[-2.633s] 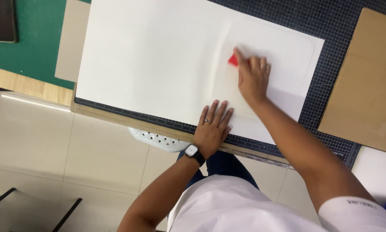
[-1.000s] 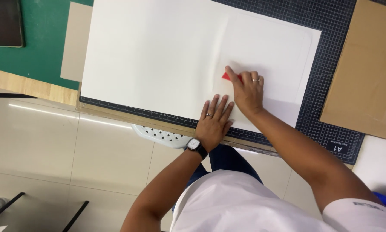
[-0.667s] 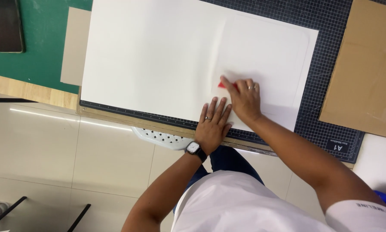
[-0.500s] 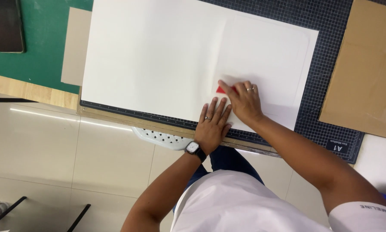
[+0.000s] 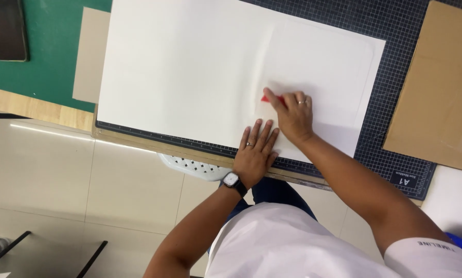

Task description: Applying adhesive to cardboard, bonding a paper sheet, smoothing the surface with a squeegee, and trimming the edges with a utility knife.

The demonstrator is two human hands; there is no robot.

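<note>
We see the right hand (image 5: 294, 114) closed around a small red tool (image 5: 266, 99), pressing it onto the large white sheet (image 5: 190, 72) that lies on the dark gridded cutting mat (image 5: 395, 77), while the left hand (image 5: 255, 153) lies flat, fingers spread, on the sheet's near edge just beside it.

One white sheet (image 5: 190, 72); one red scraper (image 5: 267, 99); one dark cutting mat (image 5: 395, 92); two cardboard pieces (image 5: 437, 87); one dark phone (image 5: 7, 28); two hands (image 5: 256, 152); one wristwatch (image 5: 233, 180).
</note>
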